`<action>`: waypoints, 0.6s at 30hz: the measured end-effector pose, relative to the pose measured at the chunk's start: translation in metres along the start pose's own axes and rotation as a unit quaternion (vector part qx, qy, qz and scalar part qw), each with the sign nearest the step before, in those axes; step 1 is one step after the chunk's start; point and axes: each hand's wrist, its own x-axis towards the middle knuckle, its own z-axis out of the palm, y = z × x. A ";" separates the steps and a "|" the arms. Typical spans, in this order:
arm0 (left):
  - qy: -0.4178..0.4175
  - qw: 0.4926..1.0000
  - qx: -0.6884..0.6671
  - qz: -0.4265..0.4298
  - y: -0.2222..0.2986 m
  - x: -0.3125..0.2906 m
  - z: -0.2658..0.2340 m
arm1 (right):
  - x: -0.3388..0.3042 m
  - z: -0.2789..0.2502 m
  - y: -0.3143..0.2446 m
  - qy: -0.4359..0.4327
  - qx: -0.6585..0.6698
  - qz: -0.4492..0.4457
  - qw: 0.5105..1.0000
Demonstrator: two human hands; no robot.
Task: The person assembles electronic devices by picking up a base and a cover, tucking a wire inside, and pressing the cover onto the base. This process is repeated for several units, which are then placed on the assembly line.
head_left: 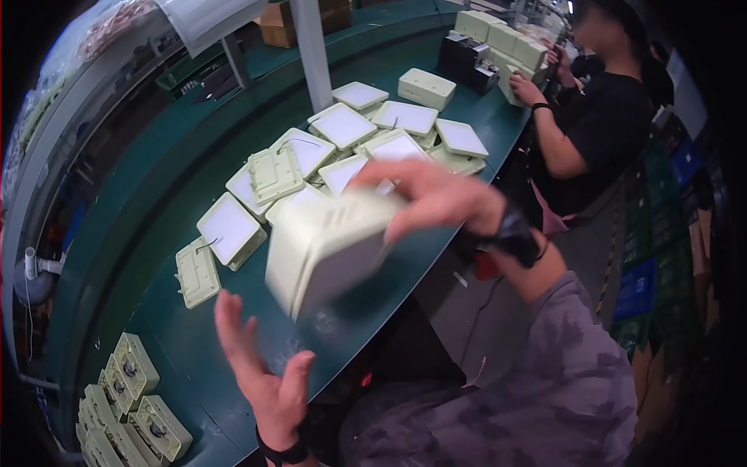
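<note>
My right hand grips a cream plastic housing by its right side and carries it above the green bench; motion blurs both. The housing is box-shaped, with slots on top and a greyish flat panel facing me. Below and to the left of it, my left hand is spread, thumb apart from the fingers, touching nothing. Behind the housing lies a loose pile of similar cream units with pale white panels, some with short wires. A cream frame rests at the pile's near left end.
Cream open housings stand clustered at the bench's lower left. A grey post rises behind the pile. At the far right a co-worker handles stacked cream boxes beside a black device. Blue crates stand right.
</note>
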 end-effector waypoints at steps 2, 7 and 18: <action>0.064 0.990 0.125 0.032 -0.011 0.006 -0.011 | 0.000 -0.054 0.023 0.163 -0.089 0.038 0.982; 0.126 0.850 0.511 -0.018 -0.064 -0.049 -0.139 | 0.033 -0.193 0.151 0.409 -0.609 -0.037 0.679; 0.228 0.524 0.743 -0.349 -0.084 -0.108 -0.271 | 0.023 -0.286 0.267 0.347 -0.687 0.277 0.576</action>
